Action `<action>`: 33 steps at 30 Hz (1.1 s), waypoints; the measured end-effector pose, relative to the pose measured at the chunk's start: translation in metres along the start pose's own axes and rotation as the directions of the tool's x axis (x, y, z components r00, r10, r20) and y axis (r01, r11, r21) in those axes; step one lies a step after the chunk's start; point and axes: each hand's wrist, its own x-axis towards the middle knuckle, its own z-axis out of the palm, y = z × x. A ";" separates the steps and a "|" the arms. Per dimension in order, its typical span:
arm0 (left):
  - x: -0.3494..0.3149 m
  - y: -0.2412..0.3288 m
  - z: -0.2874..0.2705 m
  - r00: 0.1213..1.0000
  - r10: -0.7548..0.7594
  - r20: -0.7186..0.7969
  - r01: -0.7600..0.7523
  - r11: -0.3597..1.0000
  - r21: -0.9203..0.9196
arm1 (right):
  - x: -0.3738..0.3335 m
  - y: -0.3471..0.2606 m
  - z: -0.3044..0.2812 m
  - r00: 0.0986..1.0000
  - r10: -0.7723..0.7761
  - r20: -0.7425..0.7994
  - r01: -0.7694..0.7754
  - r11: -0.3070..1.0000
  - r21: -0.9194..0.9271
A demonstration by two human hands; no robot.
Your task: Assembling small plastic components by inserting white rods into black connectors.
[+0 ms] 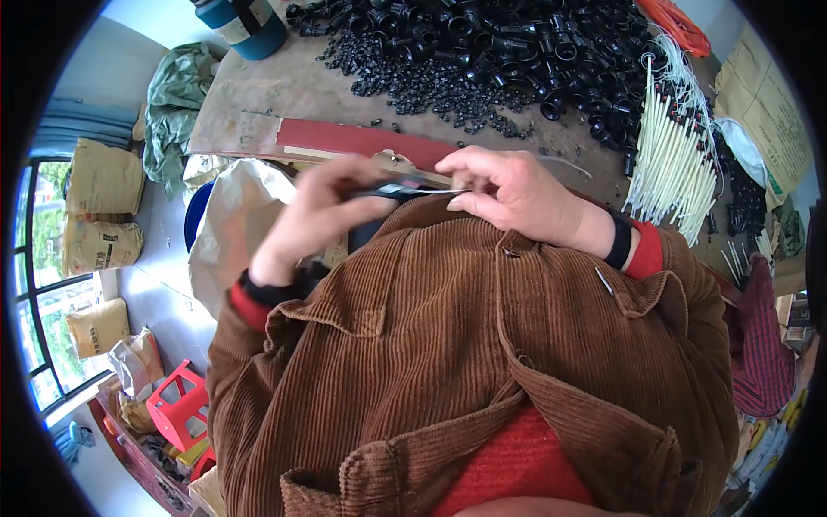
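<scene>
My right hand (521, 196) is closed in a pinch at the table's front edge, with a thin whitish strand (426, 189) between thumb and forefinger. The strand stretches left toward my left hand (332, 211), which is smeared by motion, so its hold on the strand cannot be made out. A dark shape lies just behind the strand, too blurred to name. Close beyond the hands, a heap of tiny black pieces (413, 86) spreads in front of larger black tubular plastic fittings (508, 52). To the right lies a bundle of pale sticks (672, 164) with white strings.
A dark red board (319, 135) runs along the front edge of the table (250, 99). A teal container (250, 34) stands at the back left. Paper sacks (105, 177) and a red plastic stool (179, 405) are on the left; another sack (762, 103) is at the right.
</scene>
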 end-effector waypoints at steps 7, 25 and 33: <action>-0.066 -0.001 -0.102 0.823 0.190 -0.535 0.243 0.734 0.634 | -0.036 0.024 -0.045 0.893 0.425 0.149 -0.448 0.872 0.197; 0.169 0.036 0.093 0.865 0.361 0.348 -0.474 0.363 0.802 | -0.102 0.086 -0.080 0.957 0.084 -0.277 -0.160 0.951 -0.263; 0.222 0.029 0.171 0.842 0.307 0.444 -0.474 0.026 0.880 | -0.140 0.071 -0.134 0.691 0.534 -0.487 -0.512 0.837 0.192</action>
